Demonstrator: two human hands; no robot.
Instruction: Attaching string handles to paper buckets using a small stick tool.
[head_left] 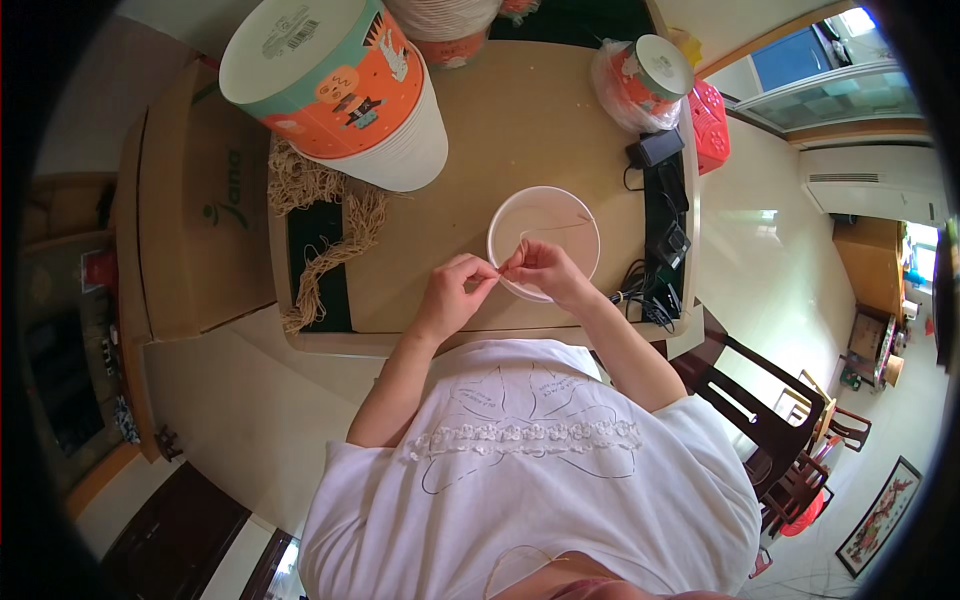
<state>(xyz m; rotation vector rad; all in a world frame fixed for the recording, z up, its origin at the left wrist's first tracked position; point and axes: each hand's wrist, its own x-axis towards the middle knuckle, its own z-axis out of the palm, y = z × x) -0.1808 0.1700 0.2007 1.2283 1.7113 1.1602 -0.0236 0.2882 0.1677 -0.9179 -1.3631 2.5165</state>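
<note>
My left hand (452,294) and my right hand (544,270) meet at the near-left rim of a round white paper tub (520,212). Thumb and fingertips of each are pinched together, almost touching. A thin tan string (570,222) runs from near my right hand across the tub's opening. Its end between the fingertips is too small to see clearly. To the left, a loose bundle of similar tan strings (350,232) hangs over the cardboard sheet's edge and a dark green surface.
A tall stack of upside-down printed paper tubs (350,95) stands far left, another stack (447,25) beyond. A plastic-wrapped tub (640,80), black adapters (655,148) and cables (648,295) line the right side. A cardboard box (205,200) stands left, dark chairs (750,390) right.
</note>
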